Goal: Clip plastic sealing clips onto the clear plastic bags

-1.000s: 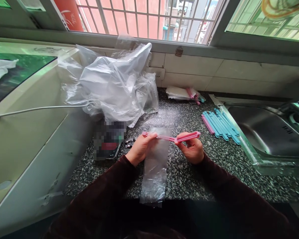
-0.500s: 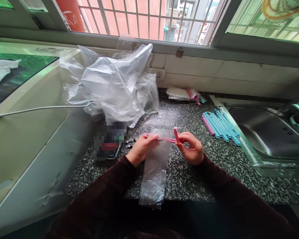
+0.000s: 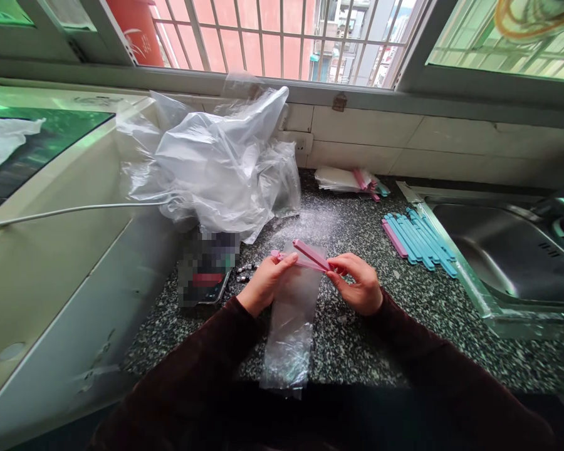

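Note:
A pink sealing clip (image 3: 305, 255) lies across the top of a small clear plastic bag (image 3: 290, 326) on the speckled countertop (image 3: 357, 338). My left hand (image 3: 263, 285) pinches the clip's left end together with the bag's mouth. My right hand (image 3: 360, 282) pinches the hinge end, and the clip's upper arm is folded over to the left, angled just above the lower arm. The bag hangs down toward me over the counter's front edge.
A heap of clear plastic bags (image 3: 216, 163) sits at the back left, with a blurred phone (image 3: 207, 269) below it. Blue and pink clips (image 3: 418, 238) lie beside the steel sink (image 3: 502, 257). More bags and clips (image 3: 348, 178) rest by the tiled wall.
The clip's upper arm swung from pointing right, through upright, to folded left over the bag's mouth. Both hands stayed in place.

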`<state>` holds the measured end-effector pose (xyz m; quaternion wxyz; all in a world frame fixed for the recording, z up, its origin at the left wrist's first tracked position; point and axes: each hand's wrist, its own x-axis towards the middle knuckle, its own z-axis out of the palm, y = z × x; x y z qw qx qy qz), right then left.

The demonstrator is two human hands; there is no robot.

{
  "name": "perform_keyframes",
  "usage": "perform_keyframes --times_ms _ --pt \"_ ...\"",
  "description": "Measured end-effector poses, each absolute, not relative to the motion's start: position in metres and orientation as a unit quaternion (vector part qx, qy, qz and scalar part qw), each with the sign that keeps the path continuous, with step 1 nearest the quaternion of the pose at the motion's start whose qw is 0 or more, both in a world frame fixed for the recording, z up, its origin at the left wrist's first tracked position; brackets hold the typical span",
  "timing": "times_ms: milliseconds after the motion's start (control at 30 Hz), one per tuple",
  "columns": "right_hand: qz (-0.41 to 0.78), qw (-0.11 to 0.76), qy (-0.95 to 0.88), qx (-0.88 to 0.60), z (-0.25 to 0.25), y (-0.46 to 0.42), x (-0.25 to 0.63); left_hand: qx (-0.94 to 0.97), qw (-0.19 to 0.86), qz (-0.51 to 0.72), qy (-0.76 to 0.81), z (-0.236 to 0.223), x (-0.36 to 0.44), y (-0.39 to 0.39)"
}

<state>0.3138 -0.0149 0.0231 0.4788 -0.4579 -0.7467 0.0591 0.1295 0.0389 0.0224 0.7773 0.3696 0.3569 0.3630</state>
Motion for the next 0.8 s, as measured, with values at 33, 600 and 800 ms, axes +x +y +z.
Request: perform_keyframes --times_ms 33,600,800 --pt "0.054 0.472 -0.749 -0.461 0.0228 -0.0146 0.3141 0.363 0.779 0.364 0.36 0.0232 0.1293 0.039" --pt "-0.041 0.376 -0.792 -0.48 0.021 -0.0154 0.3168 0.421 0.777 0.334 0.327 0.0211 0.125 0.0402" --pt "-0.045 0.367 -0.793 -0.484 0.0198 -0.0164 0.3169 0.431 0.754 0.342 0.359 0.0201 0.1252 0.0425"
